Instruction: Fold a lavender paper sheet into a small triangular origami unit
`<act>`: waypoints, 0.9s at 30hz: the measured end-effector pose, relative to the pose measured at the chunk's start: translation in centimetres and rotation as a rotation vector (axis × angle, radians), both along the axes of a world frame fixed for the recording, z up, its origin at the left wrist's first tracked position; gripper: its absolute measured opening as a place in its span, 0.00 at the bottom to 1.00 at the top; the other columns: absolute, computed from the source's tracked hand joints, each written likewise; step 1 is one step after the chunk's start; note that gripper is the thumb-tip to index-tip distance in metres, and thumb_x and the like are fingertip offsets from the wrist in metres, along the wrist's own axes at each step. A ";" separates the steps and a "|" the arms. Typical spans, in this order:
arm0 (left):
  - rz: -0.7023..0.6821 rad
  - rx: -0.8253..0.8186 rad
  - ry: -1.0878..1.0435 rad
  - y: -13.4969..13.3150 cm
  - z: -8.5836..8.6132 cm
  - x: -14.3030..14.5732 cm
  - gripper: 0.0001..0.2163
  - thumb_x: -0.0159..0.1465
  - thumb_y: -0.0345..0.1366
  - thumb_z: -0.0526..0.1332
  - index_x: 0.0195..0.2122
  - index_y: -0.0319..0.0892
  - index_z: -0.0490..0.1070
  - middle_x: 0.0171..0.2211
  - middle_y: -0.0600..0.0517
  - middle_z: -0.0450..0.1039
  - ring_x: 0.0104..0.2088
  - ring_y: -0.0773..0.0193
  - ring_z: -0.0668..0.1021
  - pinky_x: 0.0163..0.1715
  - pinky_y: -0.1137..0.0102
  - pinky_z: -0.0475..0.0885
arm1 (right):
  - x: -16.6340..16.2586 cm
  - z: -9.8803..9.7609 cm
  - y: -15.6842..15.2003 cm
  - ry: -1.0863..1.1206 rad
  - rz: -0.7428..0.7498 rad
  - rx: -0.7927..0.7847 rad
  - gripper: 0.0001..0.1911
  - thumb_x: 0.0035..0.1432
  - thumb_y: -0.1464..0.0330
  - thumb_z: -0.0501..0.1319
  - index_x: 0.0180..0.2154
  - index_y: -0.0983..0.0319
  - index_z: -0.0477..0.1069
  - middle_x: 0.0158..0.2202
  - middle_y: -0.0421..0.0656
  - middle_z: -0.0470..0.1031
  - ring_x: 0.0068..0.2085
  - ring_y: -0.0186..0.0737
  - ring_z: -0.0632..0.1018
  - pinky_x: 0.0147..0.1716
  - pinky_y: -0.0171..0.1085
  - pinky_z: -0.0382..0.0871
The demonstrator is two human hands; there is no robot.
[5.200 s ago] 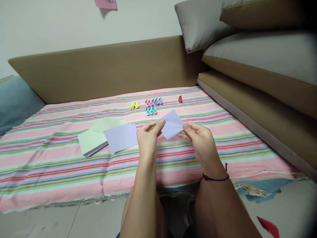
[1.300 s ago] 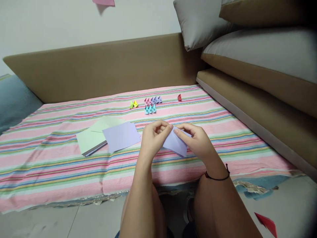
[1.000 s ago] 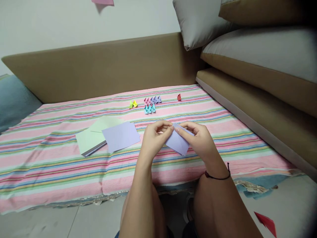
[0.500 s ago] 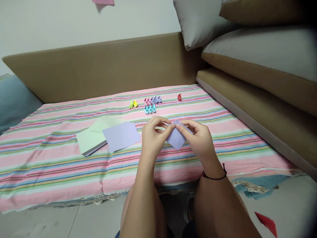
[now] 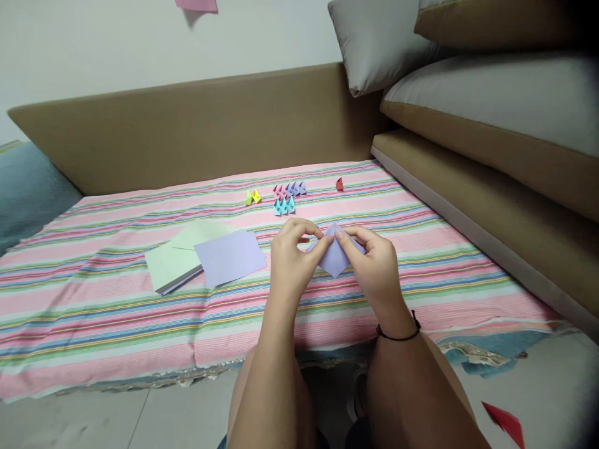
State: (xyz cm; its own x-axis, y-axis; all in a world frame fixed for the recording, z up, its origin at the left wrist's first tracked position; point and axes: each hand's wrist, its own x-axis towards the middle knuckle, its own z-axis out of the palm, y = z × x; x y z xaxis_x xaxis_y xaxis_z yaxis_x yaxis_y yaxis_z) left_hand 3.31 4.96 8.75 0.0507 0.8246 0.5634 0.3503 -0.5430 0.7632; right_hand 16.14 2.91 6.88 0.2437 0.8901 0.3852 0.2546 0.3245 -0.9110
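Observation:
A small purple sheet of origami paper (image 5: 336, 262) is held up between both hands, one corner pointing down toward me. My left hand (image 5: 296, 252) is closed on its left side, thumb on top. On the other side, my right hand (image 5: 370, 252) pinches it, the thumb pressing near the upper middle. The fingers behind the paper are partly hidden. To the left lie flat purple sheets (image 5: 229, 257) beside a stack of pale green paper (image 5: 173, 265). Beyond my hands stand small folded pieces: yellow (image 5: 253, 197), pink (image 5: 279, 191), purple (image 5: 296, 188), light blue (image 5: 284, 206) and red (image 5: 339, 184).
A striped cloth (image 5: 116, 312) covers the seat. Behind it rises a brown backrest (image 5: 210, 131); cushions (image 5: 496, 106) are piled at the right. A blue pillow (image 5: 32, 187) sits at the left, and a red folded paper (image 5: 508, 424) lies on the floor at lower right.
Both thumbs have shifted slightly on the purple paper, and its side corners now spread wider. The right wrist has moved a little to the left. The other papers stay put.

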 end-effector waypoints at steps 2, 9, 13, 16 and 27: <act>0.001 -0.004 0.004 0.0 0.0 0.2 0.04 0.55 0.34 0.65 0.26 0.41 0.73 0.32 0.50 0.71 0.36 0.64 0.75 0.34 0.71 0.72 | -0.1 0.0 -0.1 -0.014 0.011 0.019 0.12 0.59 0.62 0.58 0.35 0.62 0.76 0.30 0.42 0.77 0.32 0.39 0.74 0.30 0.35 0.66; -0.003 -0.084 -0.063 -0.1 0.1 0.4 0.04 0.57 0.34 0.62 0.27 0.41 0.73 0.31 0.50 0.73 0.34 0.64 0.75 0.34 0.70 0.71 | -0.3 -0.1 0.1 0.057 0.119 0.005 0.13 0.59 0.61 0.58 0.38 0.61 0.75 0.31 0.43 0.77 0.33 0.41 0.76 0.31 0.36 0.68; -0.036 -0.084 -0.004 -0.2 0.1 0.0 0.04 0.57 0.34 0.62 0.27 0.41 0.74 0.31 0.49 0.75 0.33 0.63 0.76 0.34 0.69 0.71 | -0.3 0.0 0.0 0.160 0.152 -0.017 0.11 0.57 0.62 0.59 0.38 0.61 0.73 0.32 0.43 0.77 0.34 0.41 0.78 0.30 0.35 0.69; -0.053 -0.068 -0.015 -0.2 0.0 0.1 0.03 0.57 0.33 0.63 0.27 0.41 0.75 0.31 0.49 0.76 0.34 0.62 0.77 0.36 0.68 0.72 | -0.4 0.2 -0.1 0.181 0.118 0.006 0.08 0.57 0.63 0.60 0.34 0.61 0.73 0.31 0.43 0.77 0.34 0.40 0.78 0.32 0.36 0.70; -0.032 -0.114 -0.197 -0.5 0.2 0.7 0.02 0.53 0.32 0.65 0.25 0.40 0.76 0.29 0.48 0.77 0.34 0.60 0.78 0.40 0.66 0.72 | -1.1 0.3 0.0 0.261 0.069 0.020 0.07 0.55 0.63 0.62 0.32 0.61 0.72 0.32 0.44 0.78 0.37 0.43 0.79 0.38 0.39 0.73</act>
State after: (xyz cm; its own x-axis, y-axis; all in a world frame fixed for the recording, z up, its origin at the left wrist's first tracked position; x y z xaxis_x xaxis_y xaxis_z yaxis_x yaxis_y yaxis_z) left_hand 4.05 4.45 8.99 -0.0236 0.8832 0.4683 0.1725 -0.4578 0.8721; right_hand 15.05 2.89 7.19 0.2766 0.9006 0.3351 -0.0113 0.3518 -0.9360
